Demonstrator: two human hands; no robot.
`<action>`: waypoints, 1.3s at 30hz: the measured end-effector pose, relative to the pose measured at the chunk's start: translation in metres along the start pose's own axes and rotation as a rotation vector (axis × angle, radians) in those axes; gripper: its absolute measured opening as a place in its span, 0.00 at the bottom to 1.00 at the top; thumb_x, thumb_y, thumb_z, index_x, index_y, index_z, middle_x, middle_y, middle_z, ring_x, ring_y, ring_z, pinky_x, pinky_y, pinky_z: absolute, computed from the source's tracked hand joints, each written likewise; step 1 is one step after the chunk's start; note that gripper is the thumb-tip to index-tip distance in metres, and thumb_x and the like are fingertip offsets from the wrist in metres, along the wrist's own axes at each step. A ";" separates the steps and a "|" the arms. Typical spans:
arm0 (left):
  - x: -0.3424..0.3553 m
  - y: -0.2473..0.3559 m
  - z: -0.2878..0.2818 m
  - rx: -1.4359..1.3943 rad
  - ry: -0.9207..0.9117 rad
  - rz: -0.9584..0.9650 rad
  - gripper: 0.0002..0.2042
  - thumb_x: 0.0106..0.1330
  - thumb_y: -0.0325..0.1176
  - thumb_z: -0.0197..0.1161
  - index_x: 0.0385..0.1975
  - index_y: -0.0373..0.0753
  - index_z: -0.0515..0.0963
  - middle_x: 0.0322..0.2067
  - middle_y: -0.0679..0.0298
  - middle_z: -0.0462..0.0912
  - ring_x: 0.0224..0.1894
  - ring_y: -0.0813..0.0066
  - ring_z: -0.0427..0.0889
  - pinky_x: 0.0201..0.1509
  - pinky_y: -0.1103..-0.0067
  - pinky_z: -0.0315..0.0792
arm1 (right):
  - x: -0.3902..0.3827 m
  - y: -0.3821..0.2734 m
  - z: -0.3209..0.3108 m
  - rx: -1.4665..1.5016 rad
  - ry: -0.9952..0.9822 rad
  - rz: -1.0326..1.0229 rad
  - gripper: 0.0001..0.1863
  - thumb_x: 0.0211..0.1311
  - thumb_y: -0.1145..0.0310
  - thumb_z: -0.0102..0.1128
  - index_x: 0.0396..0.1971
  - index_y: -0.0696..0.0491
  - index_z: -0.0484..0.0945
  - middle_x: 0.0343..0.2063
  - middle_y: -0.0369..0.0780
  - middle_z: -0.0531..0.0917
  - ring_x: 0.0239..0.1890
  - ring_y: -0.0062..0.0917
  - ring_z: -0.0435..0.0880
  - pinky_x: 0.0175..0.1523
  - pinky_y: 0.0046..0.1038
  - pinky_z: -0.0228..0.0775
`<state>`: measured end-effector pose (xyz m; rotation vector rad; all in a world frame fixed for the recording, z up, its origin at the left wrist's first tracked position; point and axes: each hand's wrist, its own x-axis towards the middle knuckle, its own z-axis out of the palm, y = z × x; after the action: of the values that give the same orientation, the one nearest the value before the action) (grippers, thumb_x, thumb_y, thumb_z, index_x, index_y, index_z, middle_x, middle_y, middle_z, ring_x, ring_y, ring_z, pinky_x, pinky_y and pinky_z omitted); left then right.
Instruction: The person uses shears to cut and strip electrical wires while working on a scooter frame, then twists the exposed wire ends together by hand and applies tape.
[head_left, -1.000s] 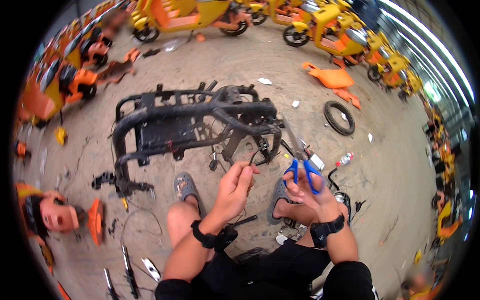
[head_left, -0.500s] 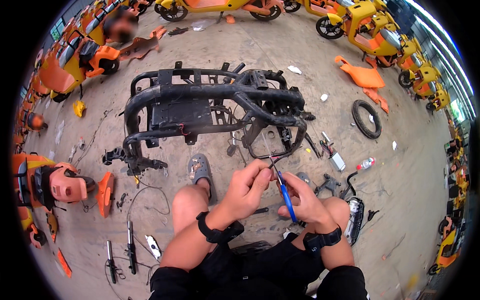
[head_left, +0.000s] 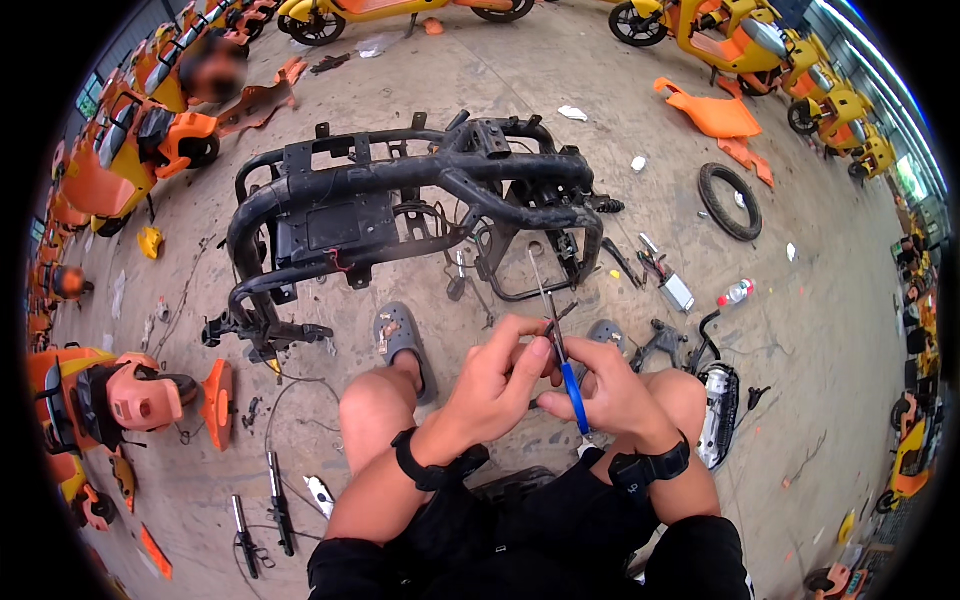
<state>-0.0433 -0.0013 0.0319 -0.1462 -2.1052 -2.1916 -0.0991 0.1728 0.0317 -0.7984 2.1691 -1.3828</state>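
Observation:
My right hand [head_left: 608, 392] is closed on blue-handled scissors [head_left: 575, 398], whose slim metal blades point away from me. Close beside it, my left hand [head_left: 492, 385] pinches a short, thin black cable [head_left: 565, 312] between thumb and fingers. The cable meets the scissors near the blades; whether they are cutting into it cannot be made out. Both hands are held above the floor between my knees, with the fingertips partly hidden behind the thumbs. Past them a bare black scooter frame [head_left: 370, 186] lies on the concrete.
A grey metal box with wires [head_left: 677, 293], a plastic bottle [head_left: 736, 292] and a tyre [head_left: 730, 202] lie to the right. Two shock absorbers [head_left: 279, 505] are at the lower left. Orange panels [head_left: 715, 112] and yellow scooters [head_left: 365, 8] stand or lie farther out.
My hands have drawn closer together, and more of the black cable shows past the blades. The whole view has shifted slightly, moving the scooter frame left and up.

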 end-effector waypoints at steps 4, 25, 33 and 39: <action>-0.001 -0.007 -0.002 0.036 0.006 0.048 0.11 0.73 0.32 0.49 0.46 0.30 0.69 0.25 0.60 0.80 0.27 0.77 0.79 0.31 0.80 0.71 | 0.001 0.001 0.003 -0.066 -0.006 -0.031 0.27 0.45 0.50 0.71 0.33 0.60 0.76 0.30 0.45 0.79 0.35 0.37 0.78 0.43 0.32 0.69; -0.001 -0.003 -0.010 0.204 0.061 0.101 0.10 0.72 0.31 0.50 0.39 0.31 0.74 0.18 0.60 0.77 0.21 0.78 0.80 0.24 0.80 0.69 | 0.002 0.002 0.015 0.127 -0.028 -0.045 0.23 0.43 0.53 0.75 0.23 0.58 0.77 0.23 0.42 0.78 0.29 0.32 0.77 0.39 0.29 0.68; 0.002 -0.004 -0.011 0.083 0.027 0.169 0.09 0.71 0.30 0.51 0.37 0.30 0.74 0.16 0.58 0.75 0.16 0.77 0.71 0.21 0.79 0.62 | 0.000 -0.009 0.011 0.210 -0.104 0.076 0.22 0.42 0.55 0.77 0.24 0.57 0.77 0.24 0.38 0.80 0.30 0.23 0.78 0.39 0.25 0.68; 0.005 -0.007 -0.016 0.188 0.029 0.169 0.07 0.69 0.29 0.53 0.33 0.31 0.74 0.15 0.59 0.72 0.14 0.78 0.69 0.19 0.79 0.59 | -0.002 -0.004 0.013 0.225 -0.079 0.173 0.22 0.42 0.54 0.77 0.23 0.57 0.77 0.19 0.33 0.77 0.24 0.16 0.73 0.33 0.22 0.66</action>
<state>-0.0487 -0.0174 0.0248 -0.2642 -2.1810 -1.8807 -0.0885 0.1641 0.0305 -0.5587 1.9306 -1.4482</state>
